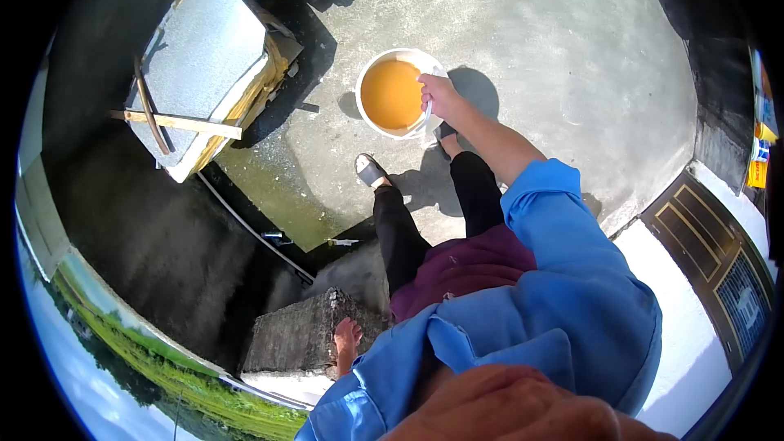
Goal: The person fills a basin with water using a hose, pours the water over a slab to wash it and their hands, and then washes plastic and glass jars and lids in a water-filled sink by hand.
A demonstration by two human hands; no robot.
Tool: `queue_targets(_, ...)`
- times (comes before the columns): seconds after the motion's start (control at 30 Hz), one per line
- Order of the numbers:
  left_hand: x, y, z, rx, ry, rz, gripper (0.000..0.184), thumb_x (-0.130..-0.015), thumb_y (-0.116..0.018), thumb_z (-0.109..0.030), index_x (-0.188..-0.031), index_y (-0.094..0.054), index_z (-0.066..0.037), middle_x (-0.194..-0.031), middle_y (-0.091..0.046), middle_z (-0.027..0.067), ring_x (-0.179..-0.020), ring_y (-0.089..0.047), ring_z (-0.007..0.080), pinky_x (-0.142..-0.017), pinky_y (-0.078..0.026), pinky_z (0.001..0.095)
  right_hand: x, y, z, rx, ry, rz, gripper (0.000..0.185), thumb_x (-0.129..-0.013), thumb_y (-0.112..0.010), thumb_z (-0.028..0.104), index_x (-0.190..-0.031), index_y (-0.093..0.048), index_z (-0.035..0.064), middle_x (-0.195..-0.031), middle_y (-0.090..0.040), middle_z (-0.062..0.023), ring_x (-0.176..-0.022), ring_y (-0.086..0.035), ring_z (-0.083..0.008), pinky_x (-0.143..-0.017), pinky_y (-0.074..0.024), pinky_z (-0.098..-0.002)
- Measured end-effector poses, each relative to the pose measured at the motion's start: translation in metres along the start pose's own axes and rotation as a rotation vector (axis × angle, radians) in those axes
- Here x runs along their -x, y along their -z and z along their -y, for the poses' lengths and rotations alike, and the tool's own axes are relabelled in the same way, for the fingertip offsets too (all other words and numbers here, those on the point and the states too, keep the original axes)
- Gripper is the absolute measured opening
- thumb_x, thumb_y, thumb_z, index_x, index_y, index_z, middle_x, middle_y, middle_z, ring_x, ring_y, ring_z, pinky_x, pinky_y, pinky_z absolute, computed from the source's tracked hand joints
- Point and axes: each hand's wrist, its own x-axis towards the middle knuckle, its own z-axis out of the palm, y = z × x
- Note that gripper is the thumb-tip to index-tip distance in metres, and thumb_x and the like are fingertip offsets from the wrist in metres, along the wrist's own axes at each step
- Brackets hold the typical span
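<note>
A white bucket (365,124) of cloudy orange-brown liquid (390,95) is in front of my feet. My right hand (438,96) is closed around the bucket's handle at the right side of the rim. From the rolled blue sleeve (543,196) my right arm reaches forward to it. Lower down, my left hand (347,335) is beside the top of a rough concrete block (294,328), its fingers loosely apart and nothing visible in them. Whether it touches the block is unclear.
At the left stands a stack topped by a grey slab (204,41), with a wooden strip (184,123) and a curved bar (149,106) across it. A wet, greenish patch (273,196) lies on the concrete floor (572,57). A brown panelled door (690,224) is at the right.
</note>
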Motion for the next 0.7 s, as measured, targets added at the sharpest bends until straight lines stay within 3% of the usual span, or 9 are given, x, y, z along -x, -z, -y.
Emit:
queue_targets(0.17, 0.014, -0.003, 0.068, 0.012, 0.11, -0.015, 0.03, -0.075, -0.053, -0.017, -0.104, -0.051, -0.008, -0.089, -0.057, 0.0058, -0.074, -0.055, 0.0144, -0.062, -0.045, 0.0257, -0.001, 0.061, 0.054, 0.316, 0.188, -0.011, 0.016, -0.069, -0.057, 0.014, -0.062, -0.044, 0.0061, -0.046, -0.036, -0.0022, -0.034, -0.034, -0.012, -0.031, -0.0291, -0.0274)
queue_targets(0.4, 0.032, -0.033, 0.064, -0.063, 0.05, -0.035, 0.03, -0.075, -0.053, -0.017, -0.103, -0.051, -0.008, -0.088, -0.057, 0.0059, -0.074, -0.056, 0.0146, -0.063, -0.046, 0.026, -0.024, 0.145, 0.125, 0.551, 0.353, -0.153, 0.018, -0.07, -0.058, 0.018, -0.064, -0.048, 0.0044, -0.05, -0.041, -0.0032, -0.037, -0.038, -0.0122, -0.033, -0.0311, -0.0278)
queue_targets(0.47, 0.037, -0.04, 0.059, -0.084, 0.034, -0.041, 0.03, -0.074, -0.053, -0.017, -0.103, -0.052, -0.008, -0.088, -0.057, 0.0059, -0.074, -0.056, 0.0147, -0.063, -0.046, 0.0261, -0.03, 0.164, 0.154, 0.759, 0.383, -0.362, 0.018, -0.068, -0.057, 0.019, -0.069, -0.051, 0.0012, -0.052, -0.043, -0.0045, -0.039, -0.04, -0.013, -0.034, -0.0332, -0.0291)
queue_targets(0.5, 0.039, -0.042, 0.056, -0.093, 0.026, -0.044, 0.03, -0.074, -0.053, -0.017, -0.103, -0.052, -0.008, -0.088, -0.057, 0.0059, -0.074, -0.056, 0.0148, -0.063, -0.046, 0.0261, -0.032, 0.174, 0.165, 0.756, 0.386, -0.356, 0.018, -0.068, -0.057, 0.019, -0.069, -0.051, 0.0012, -0.052, -0.043, -0.0045, -0.039, -0.04, -0.013, -0.034, -0.0332, -0.0291)
queue_targets(0.57, 0.046, -0.045, 0.051, -0.118, 0.013, -0.054, 0.03, -0.074, -0.053, -0.017, -0.103, -0.052, -0.008, -0.088, -0.058, 0.0059, -0.074, -0.056, 0.0148, -0.063, -0.046, 0.0262, -0.038, 0.198, 0.18, 0.839, 0.534, -0.492, 0.022, -0.066, -0.056, 0.018, -0.074, -0.053, -0.0023, -0.056, -0.047, -0.0063, -0.044, -0.045, -0.0149, -0.039, -0.0364, -0.0301)
queue_targets(0.63, 0.053, -0.046, 0.048, -0.146, 0.006, -0.062, 0.03, -0.074, -0.053, -0.017, -0.103, -0.052, -0.008, -0.088, -0.058, 0.006, -0.074, -0.056, 0.0149, -0.064, -0.046, 0.0263, -0.036, 0.214, 0.2, 0.93, 0.473, -0.487, 0.027, -0.065, -0.056, 0.018, -0.079, -0.054, -0.0053, -0.062, -0.052, -0.0091, -0.051, -0.051, -0.0179, -0.046, -0.0394, -0.0303)
queue_targets(0.7, 0.061, -0.047, 0.047, -0.174, 0.003, -0.065, 0.03, -0.074, -0.053, -0.017, -0.103, -0.052, -0.008, -0.088, -0.058, 0.006, -0.074, -0.056, 0.015, -0.064, -0.046, 0.0263, -0.049, 0.235, 0.215, 1.022, 0.55, -0.507, 0.031, -0.065, -0.055, 0.019, -0.084, -0.055, -0.0059, -0.07, -0.056, -0.0138, -0.063, -0.055, -0.0207, -0.056, -0.0416, -0.031)
